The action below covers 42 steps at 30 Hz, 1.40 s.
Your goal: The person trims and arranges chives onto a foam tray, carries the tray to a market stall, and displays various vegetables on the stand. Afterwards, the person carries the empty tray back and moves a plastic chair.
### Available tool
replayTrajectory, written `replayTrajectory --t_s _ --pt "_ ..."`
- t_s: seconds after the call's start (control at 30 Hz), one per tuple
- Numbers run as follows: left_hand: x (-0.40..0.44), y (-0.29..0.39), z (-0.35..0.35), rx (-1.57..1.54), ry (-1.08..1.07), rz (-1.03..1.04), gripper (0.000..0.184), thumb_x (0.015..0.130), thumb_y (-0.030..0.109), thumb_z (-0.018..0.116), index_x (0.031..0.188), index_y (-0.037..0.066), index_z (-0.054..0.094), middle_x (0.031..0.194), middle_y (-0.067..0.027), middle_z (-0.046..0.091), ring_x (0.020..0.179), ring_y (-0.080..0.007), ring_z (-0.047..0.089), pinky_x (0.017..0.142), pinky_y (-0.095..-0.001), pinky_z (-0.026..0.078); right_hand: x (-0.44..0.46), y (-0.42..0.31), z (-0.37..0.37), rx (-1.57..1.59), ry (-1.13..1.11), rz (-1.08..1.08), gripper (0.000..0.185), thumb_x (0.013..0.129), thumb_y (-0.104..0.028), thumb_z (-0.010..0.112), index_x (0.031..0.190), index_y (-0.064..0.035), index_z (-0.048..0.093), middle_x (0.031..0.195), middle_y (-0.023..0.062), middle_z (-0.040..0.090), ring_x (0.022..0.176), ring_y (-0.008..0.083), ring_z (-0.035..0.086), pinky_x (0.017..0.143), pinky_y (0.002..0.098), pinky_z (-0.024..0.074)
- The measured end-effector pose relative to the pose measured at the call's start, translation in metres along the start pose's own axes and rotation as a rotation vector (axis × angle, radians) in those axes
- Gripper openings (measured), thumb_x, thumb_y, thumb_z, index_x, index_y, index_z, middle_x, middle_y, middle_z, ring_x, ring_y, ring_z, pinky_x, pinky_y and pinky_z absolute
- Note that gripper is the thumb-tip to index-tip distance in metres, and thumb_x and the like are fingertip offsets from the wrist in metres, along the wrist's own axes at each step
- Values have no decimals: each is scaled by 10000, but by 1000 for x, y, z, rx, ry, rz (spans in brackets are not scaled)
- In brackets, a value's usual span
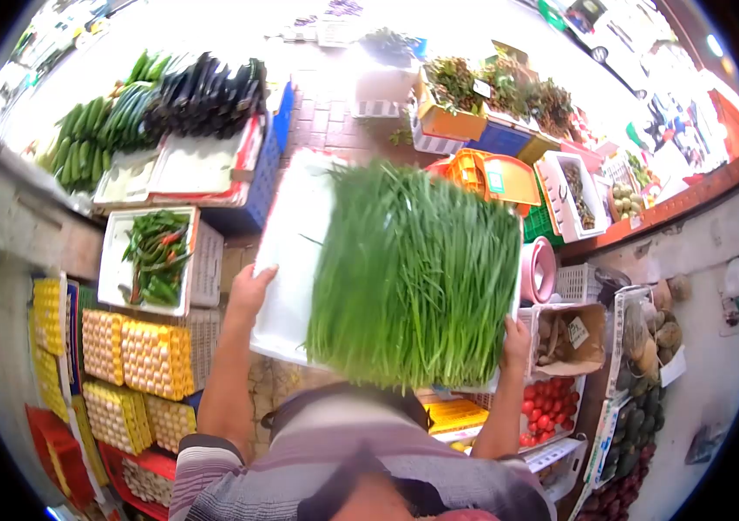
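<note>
In front of my body is a wide white tray (287, 260), probably foam, with a thick layer of long green leaves that look like garlic chives (413, 278). The leaves cover its middle and right part, and a bare white strip shows at the left. My left hand (249, 293) grips the tray's left edge, thumb on top. At the lower right edge, my right hand (515, 340) is closed on the tray; its fingers are partly hidden beneath.
Eggplants (204, 91) and cucumbers (83, 143) lie at the far left, above a white box of peppers (157, 252). Egg trays (152, 352) are stacked at left. Orange baskets (508, 178), tomatoes (547, 412) and a cardboard box (582, 339) line the right. Paving (321, 122) runs ahead.
</note>
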<state>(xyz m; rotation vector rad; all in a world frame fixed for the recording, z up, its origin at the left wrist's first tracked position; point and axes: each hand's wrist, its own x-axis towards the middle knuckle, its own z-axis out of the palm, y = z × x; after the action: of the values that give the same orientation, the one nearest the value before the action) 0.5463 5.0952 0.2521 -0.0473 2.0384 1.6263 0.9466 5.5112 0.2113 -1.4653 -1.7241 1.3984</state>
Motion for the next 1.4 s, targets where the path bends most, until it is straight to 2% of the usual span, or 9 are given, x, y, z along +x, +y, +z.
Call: replayTrajectory --t_s 0.07,0.23,0.3,0.63,0.7,0.83,1.07,1.33,1.4 --pt "72 3 16 54 44 147 369 893 223 690 1147 -41 651 1014 -84 696 884 -137 621 804 -301 500 83 -13 32 -59 33 2 245 927 -239 651 1036 -24 693 802 -28 602 701 71 505 614 264 412" --pt "167 131 62 11 50 -23 362 920 220 656 1153 -55 641 1014 -74 687 896 -153 624 813 -291 492 187 -107 102 -44 76 56 228 907 -181 673 1052 -6 699 774 -61 561 683 56 468 603 234 384" --pt "203 149 63 -76 5 4 406 932 220 640 1218 -66 598 1130 -95 653 992 -164 604 882 -310 477 225 -126 122 0 50 -40 274 910 -212 667 1066 11 694 803 -46 589 707 62 494 624 242 411" --pt "419 259 129 -90 -107 16 397 931 270 644 1174 -43 619 1085 -58 649 1008 -144 571 911 -294 436 379 -254 206 -77 133 -7 330 900 -228 662 1117 20 685 884 28 683 801 91 593 717 275 484" --pt "478 273 137 -7 -135 60 449 917 313 658 1172 -54 621 1046 -48 637 975 -139 554 891 -291 423 416 -256 225 -34 160 100 432 854 -349 679 1076 21 685 865 148 711 811 212 661 767 362 510" --pt "567 319 164 87 -193 92 498 904 358 666 1177 -56 620 1012 -40 624 933 -141 535 858 -292 412 448 -308 257 -107 242 27 412 860 -355 667 1038 15 696 816 119 683 773 211 641 732 363 500" --pt "689 391 195 139 -227 33 471 919 351 647 1180 -40 617 1090 -84 643 1019 -163 567 900 -317 432 531 -359 315 -64 292 89 298 896 -266 672 1024 1 706 791 -35 585 733 81 503 650 261 425" --pt "805 421 200 55 -119 -4 490 936 298 627 1257 -69 575 1230 -143 629 1159 -217 576 1018 -341 417 667 -399 407 -16 241 -18 303 879 -307 667 890 -5 683 706 36 613 664 117 537 622 323 462" --pt "829 437 201 -47 -166 44 415 918 258 643 1215 -31 614 1093 -80 657 990 -175 599 877 -319 465 702 -411 427 -49 231 29 245 888 -266 679 886 -22 691 733 -15 601 681 89 512 619 294 441"
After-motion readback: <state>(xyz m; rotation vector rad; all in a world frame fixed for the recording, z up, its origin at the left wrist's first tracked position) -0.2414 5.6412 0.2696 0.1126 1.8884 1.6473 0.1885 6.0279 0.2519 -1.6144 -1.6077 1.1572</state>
